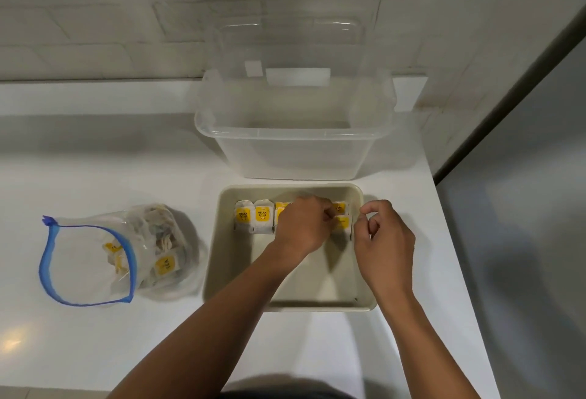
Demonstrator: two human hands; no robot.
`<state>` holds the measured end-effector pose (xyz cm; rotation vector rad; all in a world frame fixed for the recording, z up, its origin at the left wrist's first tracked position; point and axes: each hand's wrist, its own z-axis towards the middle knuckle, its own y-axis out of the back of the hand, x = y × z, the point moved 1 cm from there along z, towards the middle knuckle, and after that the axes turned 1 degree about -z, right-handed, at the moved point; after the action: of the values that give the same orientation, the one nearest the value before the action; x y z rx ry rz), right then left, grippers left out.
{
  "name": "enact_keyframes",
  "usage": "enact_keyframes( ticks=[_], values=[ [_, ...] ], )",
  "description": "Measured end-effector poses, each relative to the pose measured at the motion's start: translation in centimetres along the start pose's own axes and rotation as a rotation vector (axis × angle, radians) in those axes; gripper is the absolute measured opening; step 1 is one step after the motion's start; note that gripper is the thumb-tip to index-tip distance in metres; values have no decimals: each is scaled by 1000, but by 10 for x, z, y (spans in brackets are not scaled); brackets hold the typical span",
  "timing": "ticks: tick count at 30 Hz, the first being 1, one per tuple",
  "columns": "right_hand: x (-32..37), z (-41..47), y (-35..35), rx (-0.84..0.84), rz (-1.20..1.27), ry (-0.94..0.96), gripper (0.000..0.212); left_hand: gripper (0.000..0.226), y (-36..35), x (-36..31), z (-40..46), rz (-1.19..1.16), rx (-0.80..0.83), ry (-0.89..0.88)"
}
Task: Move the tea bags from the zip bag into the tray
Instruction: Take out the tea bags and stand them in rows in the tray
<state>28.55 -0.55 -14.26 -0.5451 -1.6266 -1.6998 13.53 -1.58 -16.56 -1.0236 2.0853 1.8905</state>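
A cream tray (215,271) sits on the white counter. Along its far wall stands a row of tea bags (253,216) with yellow labels. My left hand (301,224) reaches into the tray over the middle of that row, its fingers pinched on a tea bag (344,224) at the row's right end. My right hand (383,240) hovers at the tray's right edge, fingers curled, touching or nearly touching the same tea bag. To the left lies the clear zip bag (92,265) with a blue zip rim, open, holding several more tea bags (165,264).
A clear plastic tub (295,132) stands just behind the tray, with a clear lid (288,37) leaning on the tiled wall behind it. The counter's right edge drops off beside the tray; a grey surface lies beyond.
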Motion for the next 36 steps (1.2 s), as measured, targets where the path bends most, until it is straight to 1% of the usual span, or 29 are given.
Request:
enact_keyframes(
  ticks=[3, 6, 10, 14, 20, 25, 27, 29, 31, 34, 36],
  values=[
    [0, -1, 0, 10, 14, 9, 14, 16, 0, -1, 2, 150, -65, -38],
    [-1, -1, -1, 14, 14, 15, 12, 21, -1, -5, 2, 244, -131, -78],
    [-2, 0, -1, 20, 12, 9, 13, 25, -1, -7, 2, 315, -186, -45],
    [-1, -1, 0, 24, 14, 12, 14, 29, -2, -10, 1, 394, -193, -31],
    [-1, -1, 1, 32, 19, 11, 16, 38, -1, -14, 1, 547, -174, -25],
    [-1, 0, -1, 30, 17, -1, 17, 49, 6, -13, -2, 546, -164, 5],
    [0, 0, -1, 29, 17, 0, 16, 47, 11, -11, -6, 534, -147, -2],
    [-1, 0, -1, 29, 16, 0, 16, 37, 17, -8, -13, 513, -122, -43],
    [-1, 0, -1, 28, 12, 0, 15, 31, 22, -6, -24, 501, -81, -140],
    [-1, 0, -1, 24, 6, -1, 15, 35, 20, -7, -39, 512, 3, -254],
    [-1, 0, -1, 26, 1, -3, 13, 40, 15, -8, -38, 550, 43, -250]
  ],
)
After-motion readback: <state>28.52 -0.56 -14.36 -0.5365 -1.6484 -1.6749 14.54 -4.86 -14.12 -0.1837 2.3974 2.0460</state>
